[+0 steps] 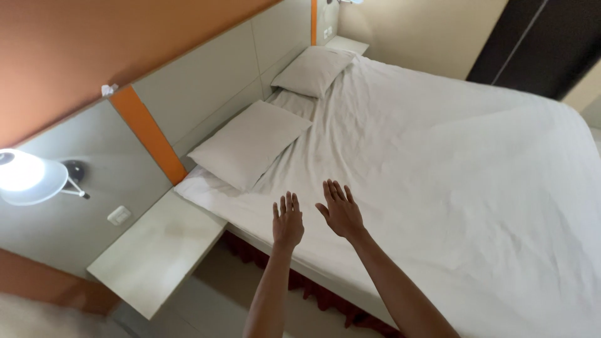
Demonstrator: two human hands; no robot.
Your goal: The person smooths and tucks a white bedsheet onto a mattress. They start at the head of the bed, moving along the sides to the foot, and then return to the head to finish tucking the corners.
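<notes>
White bed sheet [438, 163] beneath spread fingers [287, 203], both hands empty.

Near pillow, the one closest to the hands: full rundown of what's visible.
The near white rectangular fabric pillow lies flat at the head of the bed, on the wrinkled white bed sheet, one long edge close to the grey headboard panel. It looks soft, lightly creased and plain. Neither the left hand nor the right hand touches it.

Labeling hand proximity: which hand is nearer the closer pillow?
Left. The left hand hovers flat, fingers spread, over the white sheet just below the near pillow. The right hand is beside it, farther from that pillow, toward the middle of the bed.
</notes>
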